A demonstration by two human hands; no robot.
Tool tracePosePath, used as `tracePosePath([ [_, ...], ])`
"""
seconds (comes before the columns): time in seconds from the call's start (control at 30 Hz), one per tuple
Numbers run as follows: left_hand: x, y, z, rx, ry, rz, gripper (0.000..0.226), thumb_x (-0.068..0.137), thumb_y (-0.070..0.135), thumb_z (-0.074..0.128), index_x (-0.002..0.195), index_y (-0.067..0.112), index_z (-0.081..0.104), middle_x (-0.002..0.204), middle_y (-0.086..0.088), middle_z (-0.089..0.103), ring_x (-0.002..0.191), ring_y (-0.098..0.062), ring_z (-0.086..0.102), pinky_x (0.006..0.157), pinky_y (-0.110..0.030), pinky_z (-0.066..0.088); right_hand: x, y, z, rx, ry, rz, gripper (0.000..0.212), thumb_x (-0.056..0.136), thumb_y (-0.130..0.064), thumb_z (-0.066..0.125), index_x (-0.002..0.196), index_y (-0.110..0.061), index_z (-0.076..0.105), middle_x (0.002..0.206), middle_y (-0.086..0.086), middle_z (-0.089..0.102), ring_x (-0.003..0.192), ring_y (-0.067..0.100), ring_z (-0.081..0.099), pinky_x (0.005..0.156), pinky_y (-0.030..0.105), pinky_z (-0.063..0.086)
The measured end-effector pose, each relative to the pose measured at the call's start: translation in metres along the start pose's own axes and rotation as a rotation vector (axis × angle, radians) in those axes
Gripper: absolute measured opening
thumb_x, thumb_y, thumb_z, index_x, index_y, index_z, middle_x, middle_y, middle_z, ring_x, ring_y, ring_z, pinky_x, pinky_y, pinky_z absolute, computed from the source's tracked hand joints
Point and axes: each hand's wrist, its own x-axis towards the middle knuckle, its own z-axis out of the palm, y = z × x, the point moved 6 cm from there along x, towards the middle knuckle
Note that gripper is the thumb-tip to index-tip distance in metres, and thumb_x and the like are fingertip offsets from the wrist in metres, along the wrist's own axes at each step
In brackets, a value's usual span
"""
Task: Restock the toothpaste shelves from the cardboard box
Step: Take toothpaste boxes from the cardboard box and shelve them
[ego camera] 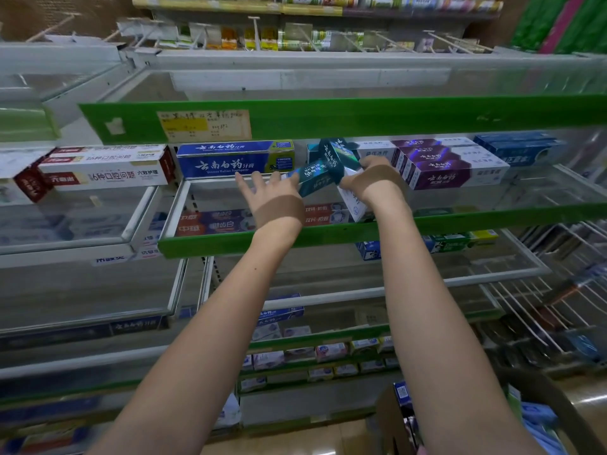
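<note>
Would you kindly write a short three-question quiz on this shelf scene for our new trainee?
1. True or false: the left hand has its fingers spread open.
2. What is the right hand gripping?
3. The purple boxes sit to which side of the teal boxes: A left, B right?

Key: 1 true. 2 several teal and white toothpaste boxes, bunched at angles over the glass shelf. 3 B.

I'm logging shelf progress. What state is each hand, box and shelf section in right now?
Left hand: open, fingers touching a teal box.
Right hand: grips tilted teal boxes.
Blue boxes: stacked flat.
Purple boxes: stacked flat.
Glass shelf: front bare.
Cardboard box: open.
</note>
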Motion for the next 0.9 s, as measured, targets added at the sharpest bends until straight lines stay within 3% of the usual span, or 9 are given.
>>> tracePosePath([
  [0.17, 0.0, 0.0, 0.001, 0.019, 0.028, 0.014, 0.044, 0.091, 0.012, 0.054, 0.127, 0.037, 0.057, 0.138, -0.003, 0.058, 0.14, -0.037, 0.034, 0.119, -0.063, 0.001, 0.002, 0.002, -0.002, -0.128, 0.147, -0.005, 0.033, 0.082, -0.037, 0.074, 0.111, -0.03, 0.059, 0.108, 0.0, 0.064, 0.098, 0.027, 0.064, 0.09, 0.045, 0.054],
  [0.33, 0.002, -0.002, 0.0, -0.058, 0.009, 0.025, 0.045, 0.094, 0.016, 0.055, 0.135, 0.036, 0.055, 0.14, -0.004, 0.056, 0.139, -0.032, 0.038, 0.122, -0.055, 0.01, -0.004, 0.004, -0.002, -0.154, 0.267, -0.055, 0.04, 0.092, -0.031, 0.07, 0.13, -0.028, 0.059, 0.126, 0.001, 0.066, 0.112, 0.029, 0.062, 0.103, 0.048, 0.046],
  [0.47, 0.002, -0.004, 0.001, -0.105, 0.031, 0.019, 0.039, 0.101, 0.024, 0.048, 0.139, 0.033, 0.052, 0.14, -0.005, 0.055, 0.136, -0.031, 0.04, 0.122, -0.053, 0.011, -0.004, 0.028, -0.006, 0.052, 0.217, 0.033, 0.049, 0.085, -0.043, 0.078, 0.124, -0.023, 0.056, 0.112, 0.0, 0.063, 0.097, 0.024, 0.063, 0.089, 0.04, 0.055],
  [0.63, 0.003, -0.003, 0.0, -0.081, 0.02, 0.035, 0.039, 0.101, 0.025, 0.049, 0.139, 0.033, 0.053, 0.142, -0.004, 0.055, 0.139, -0.029, 0.04, 0.124, -0.053, 0.004, -0.001, 0.048, -0.021, 0.413, 0.083, 0.067, 0.039, 0.081, -0.012, 0.078, 0.111, -0.017, 0.054, 0.111, 0.003, 0.062, 0.093, 0.022, 0.066, 0.084, 0.038, 0.06],
  [0.77, 0.003, -0.002, -0.002, -0.059, -0.025, 0.079, 0.04, 0.1, 0.025, 0.052, 0.138, 0.034, 0.054, 0.146, -0.003, 0.053, 0.141, -0.028, 0.038, 0.125, -0.048, 0.004, -0.001, 0.052, -0.025, 0.564, 0.182, 0.094, 0.033, 0.079, -0.002, 0.071, 0.11, -0.013, 0.064, 0.11, 0.005, 0.067, 0.086, 0.018, 0.066, 0.078, 0.037, 0.06],
  [0.83, 0.004, -0.003, -0.003, -0.056, -0.042, 0.102, 0.039, 0.1, 0.026, 0.053, 0.138, 0.034, 0.054, 0.146, -0.003, 0.053, 0.14, -0.028, 0.039, 0.125, -0.046, 0.005, 0.002, 0.052, -0.026, 0.527, 0.256, 0.064, 0.034, 0.079, -0.003, 0.069, 0.109, -0.017, 0.067, 0.115, 0.002, 0.064, 0.094, 0.016, 0.062, 0.078, 0.034, 0.055],
  [0.9, 0.004, -0.004, -0.004, -0.051, -0.039, 0.13, 0.04, 0.101, 0.026, 0.05, 0.14, 0.035, 0.053, 0.145, -0.003, 0.054, 0.138, -0.028, 0.041, 0.125, -0.045, 0.005, 0.004, 0.053, -0.03, 0.363, 0.321, 0.073, 0.034, 0.081, -0.011, 0.07, 0.109, -0.03, 0.069, 0.126, 0.0, 0.051, 0.116, 0.022, 0.046, 0.094, 0.037, 0.048],
])
